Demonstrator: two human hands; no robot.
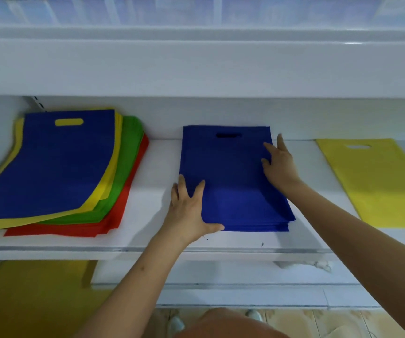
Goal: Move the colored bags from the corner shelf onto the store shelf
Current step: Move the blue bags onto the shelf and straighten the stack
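**Both hands flat on a blue stack at mid-shelf**

Nearest the camera, two bare forearms reach up and forward from the bottom of the view, above a tiled floor. Below the shelf edge on the left, a yellow sheet [33, 296] lies on a lower level.

The left hand [188, 208] rests at the near-left corner of the stack of blue bags [233, 181], fingers straight and spread along its left edge, thumb stretched out along the front edge. It curls round nothing. The right hand [278, 162] lies further back on the stack's right side, fingers extended onto the top bag and one finger pointing up past the right edge; it too is flat, not gripping.

The blue stack sits in the middle of the white store shelf [147, 215], its cut-out handle toward the back wall. To the left, well apart, lies a fanned pile of mixed bags [57, 172]: blue on top, then yellow, green and red at the bottom, overhanging the shelf's front left. To the right, a yellow bag [379, 181] lies flat, handle cut-out at the far end.

Behind and above runs the white underside of an upper shelf [196, 69].
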